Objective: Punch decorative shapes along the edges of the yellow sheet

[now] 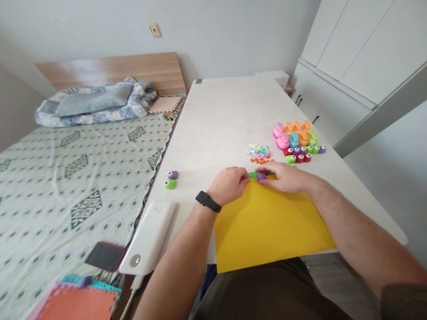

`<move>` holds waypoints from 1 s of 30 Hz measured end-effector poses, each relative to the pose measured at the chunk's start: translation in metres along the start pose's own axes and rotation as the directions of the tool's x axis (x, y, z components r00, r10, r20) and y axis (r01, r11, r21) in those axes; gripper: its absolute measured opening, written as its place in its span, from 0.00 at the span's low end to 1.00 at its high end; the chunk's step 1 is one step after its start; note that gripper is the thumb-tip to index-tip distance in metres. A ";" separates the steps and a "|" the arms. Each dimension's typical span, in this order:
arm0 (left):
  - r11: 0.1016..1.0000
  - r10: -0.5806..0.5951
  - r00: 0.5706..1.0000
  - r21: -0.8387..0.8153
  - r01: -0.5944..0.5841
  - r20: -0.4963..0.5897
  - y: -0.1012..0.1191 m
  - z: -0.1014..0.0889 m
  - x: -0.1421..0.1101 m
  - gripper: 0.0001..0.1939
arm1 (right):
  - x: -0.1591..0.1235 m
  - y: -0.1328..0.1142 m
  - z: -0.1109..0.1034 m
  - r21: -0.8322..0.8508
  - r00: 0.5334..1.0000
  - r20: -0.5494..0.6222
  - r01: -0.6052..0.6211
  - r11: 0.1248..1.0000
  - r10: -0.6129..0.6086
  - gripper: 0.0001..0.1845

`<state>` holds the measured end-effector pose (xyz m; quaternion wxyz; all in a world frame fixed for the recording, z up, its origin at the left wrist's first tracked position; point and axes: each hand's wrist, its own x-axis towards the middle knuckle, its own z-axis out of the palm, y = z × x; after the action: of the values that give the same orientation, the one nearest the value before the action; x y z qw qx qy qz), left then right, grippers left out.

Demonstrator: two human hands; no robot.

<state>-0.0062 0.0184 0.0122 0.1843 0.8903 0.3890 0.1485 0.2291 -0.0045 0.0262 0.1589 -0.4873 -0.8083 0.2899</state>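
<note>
A large yellow paper sheet (273, 226) spreads over the table's near edge. At its far edge, a small purple craft punch (260, 176) sits between the fingers of my right hand (288, 177). My left hand (230, 184) pinches the sheet's far edge just left of the punch, thumb and fingers pressed together. A green paper strip (252, 175) shows along that same edge, partly covered by my fingers. Just beyond lies a pile of small punched paper shapes (260, 152) in blue, yellow, pink and orange-red.
Several pink, orange, blue and green punches (294, 138) stand at the right, with smaller ones (302, 153) in front. Two small punches (171, 179) rest at the left. A white lamp base (150, 238) lies by the left edge. A bed (110, 164) adjoins the table.
</note>
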 end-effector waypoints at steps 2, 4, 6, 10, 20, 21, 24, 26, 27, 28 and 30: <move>1.000 0.002 1.000 0.001 -0.002 -0.004 0.000 0.000 0.000 0.07 | 0.000 0.000 -0.001 -0.002 1.000 0.019 0.006 1.000 -0.006 0.15; 1.000 0.007 1.000 -0.001 -0.007 -0.012 -0.001 0.001 0.000 0.07 | 0.001 0.000 0.000 -0.005 0.999 0.035 0.014 1.000 -0.014 0.15; 1.000 0.013 1.000 -0.003 -0.013 -0.018 -0.001 0.001 0.000 0.07 | 0.001 0.000 0.000 -0.007 0.999 0.036 0.007 1.000 -0.007 0.15; 1.000 0.001 1.000 0.002 -0.001 -0.005 0.001 -0.001 0.000 0.07 | 0.001 -0.002 0.002 -0.020 1.000 0.021 -0.011 1.000 0.012 0.11; 1.000 0.023 1.000 0.005 -0.023 -0.017 0.001 0.000 -0.001 0.07 | 0.001 -0.005 0.004 -0.079 0.999 -0.009 -0.032 0.996 0.032 0.07; 1.000 0.027 0.999 0.004 -0.027 -0.020 0.000 0.000 -0.001 0.07 | 0.001 -0.005 0.004 -0.083 0.999 -0.014 -0.034 0.996 0.033 0.07; 1.000 0.031 0.999 0.000 -0.031 -0.028 0.001 0.000 -0.001 0.07 | 0.001 -0.005 0.005 -0.081 0.999 -0.027 -0.040 0.996 0.038 0.07; 1.000 0.027 0.999 -0.001 -0.027 -0.026 0.001 -0.001 -0.001 0.07 | 0.001 -0.005 0.006 -0.073 0.998 -0.032 -0.049 0.996 0.046 0.07; 1.000 0.023 1.000 -0.001 -0.023 -0.022 0.002 -0.001 -0.001 0.07 | 0.001 -0.004 0.007 -0.070 0.998 -0.032 -0.054 0.996 0.052 0.07; 1.000 0.019 1.000 0.000 -0.019 -0.017 0.002 -0.002 0.000 0.07 | 0.002 -0.005 0.007 -0.068 0.998 -0.033 -0.060 0.996 0.058 0.08; 1.000 0.015 1.000 0.002 -0.015 -0.010 0.003 -0.002 -0.001 0.07 | 0.002 -0.005 0.008 -0.071 0.997 -0.039 -0.069 0.995 0.067 0.07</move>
<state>-0.0053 0.0165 0.0152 0.1806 0.8926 0.3833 0.1539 0.2205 -0.0073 0.0231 0.1458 -0.5251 -0.7982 0.2567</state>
